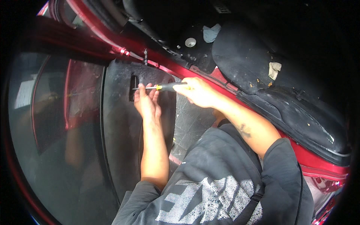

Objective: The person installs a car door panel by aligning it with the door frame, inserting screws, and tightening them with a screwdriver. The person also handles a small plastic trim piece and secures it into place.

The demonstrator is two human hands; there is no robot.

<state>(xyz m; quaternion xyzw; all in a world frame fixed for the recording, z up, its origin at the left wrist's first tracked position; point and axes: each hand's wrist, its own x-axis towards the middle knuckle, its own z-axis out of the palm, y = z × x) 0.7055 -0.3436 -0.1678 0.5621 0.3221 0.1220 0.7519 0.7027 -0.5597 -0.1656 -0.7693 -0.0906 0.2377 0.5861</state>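
Note:
A screwdriver (168,87) with a black and yellow handle lies level, its thin metal shaft pointing left at a dark recess (133,80) in a car's door panel (122,112). My right hand (195,92) is closed around the handle's end. Close to the recess, my left hand (147,103) has its fingertips at the shaft, just ahead of the yellow collar. The shaft's tip reaches the recess; what it meets inside is too small to make out.
The door's window glass (56,105) fills the left. A red door sill (176,69) runs past my right arm. Beyond it are a black car seat (243,52), a blue cloth (211,33), a round white object (190,42) and a pale crumpled scrap (274,70). Below lies a patterned grey floor (189,120).

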